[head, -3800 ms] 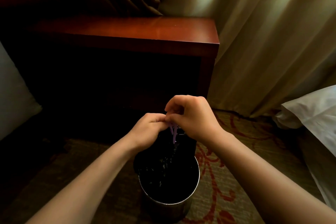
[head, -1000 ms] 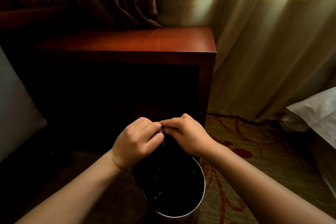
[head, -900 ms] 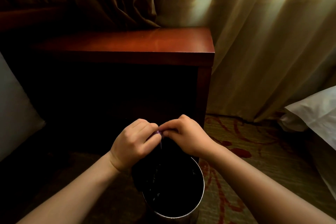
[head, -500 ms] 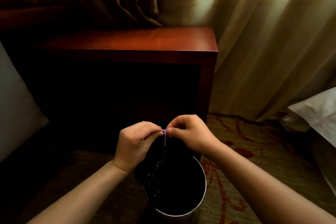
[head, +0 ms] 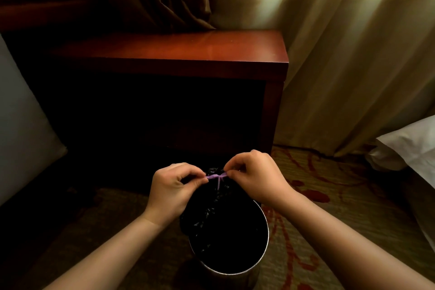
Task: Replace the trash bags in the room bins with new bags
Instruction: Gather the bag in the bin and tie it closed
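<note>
A round metal bin [head: 264, 246] stands on the carpet below me. A black trash bag [head: 211, 209] rises out of it, gathered at the top. A purple drawstring [head: 217, 176] is stretched level across the bag's neck, knotted in the middle with a short end hanging down. My left hand [head: 173, 192] pinches the string's left end. My right hand [head: 255, 175] pinches its right end. The bag's lower part is lost in the dark inside the bin.
A dark red wooden side table [head: 179, 54] stands just behind the bin. Beige curtains [head: 353, 54] hang behind and to the right. White bedding [head: 409, 146] juts in at the right edge, a pale cushion [head: 21, 129] at the left. Patterned carpet [head: 329, 195] covers the floor.
My hands were bunched together at the bag's neck. They have moved apart sideways, drawing the purple string taut between them.
</note>
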